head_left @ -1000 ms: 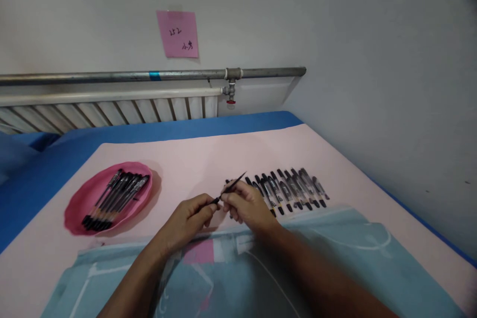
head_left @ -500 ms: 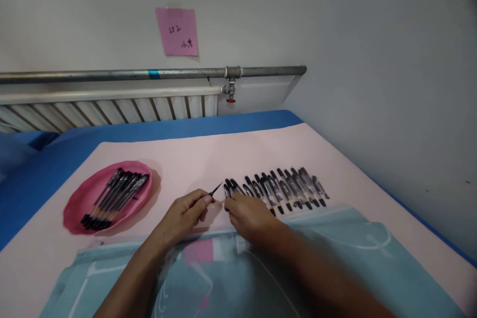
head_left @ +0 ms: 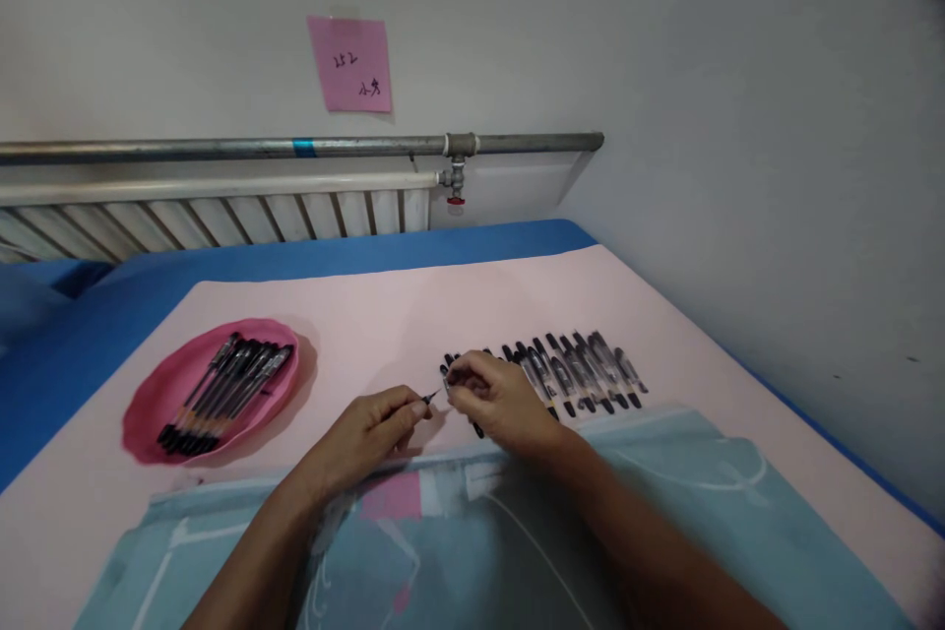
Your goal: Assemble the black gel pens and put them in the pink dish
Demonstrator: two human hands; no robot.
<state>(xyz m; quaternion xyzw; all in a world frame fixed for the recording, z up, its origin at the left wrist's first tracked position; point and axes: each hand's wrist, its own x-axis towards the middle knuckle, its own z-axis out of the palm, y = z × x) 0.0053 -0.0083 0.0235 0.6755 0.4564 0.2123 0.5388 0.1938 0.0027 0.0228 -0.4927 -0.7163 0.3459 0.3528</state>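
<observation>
Working over a pink sheet (head_left: 354, 325) spread on a blue surface (head_left: 413, 249), with teal cloth (head_left: 243, 551) at the near side. Clamping a dark pen part (head_left: 429, 399) near the centre in the left hand (head_left: 365, 428). Curling the right hand (head_left: 506, 399) just beside the pen row (head_left: 565, 379) at right; cannot tell whether gripping anything. Resting at left: a pink tray (head_left: 140, 423) with bundled pens (head_left: 225, 394). Mounted far: radiator (head_left: 317, 217), metal pipe (head_left: 221, 151), pink note (head_left: 350, 64) marked 252.
</observation>
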